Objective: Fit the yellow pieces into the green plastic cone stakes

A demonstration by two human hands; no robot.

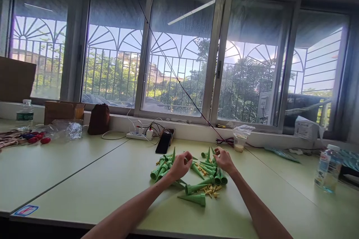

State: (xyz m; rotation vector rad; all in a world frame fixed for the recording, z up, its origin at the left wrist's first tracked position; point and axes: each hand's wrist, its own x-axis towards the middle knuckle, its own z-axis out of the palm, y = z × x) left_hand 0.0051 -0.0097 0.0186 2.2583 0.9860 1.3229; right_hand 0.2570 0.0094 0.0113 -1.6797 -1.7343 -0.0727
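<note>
A heap of green plastic cones (196, 188) lies on the pale green table (112, 186), mixed with small yellow pegs (209, 191). My left hand (181, 166) is curled closed over the left part of the heap, among green cones (161, 168); what it grips is hidden. My right hand (223, 160) hovers over the right part of the heap with its fingers bent and pinched at something too small to name. Both forearms reach in from the bottom edge.
A black phone (164, 142), power strip (138, 133) and cables lie by the window sill. A brown pouch (98, 119), cardboard box (64, 111) and bottle (25, 114) stand at the left. Another water bottle (327, 168) stands at the right, a plastic bag (241, 136) behind the heap.
</note>
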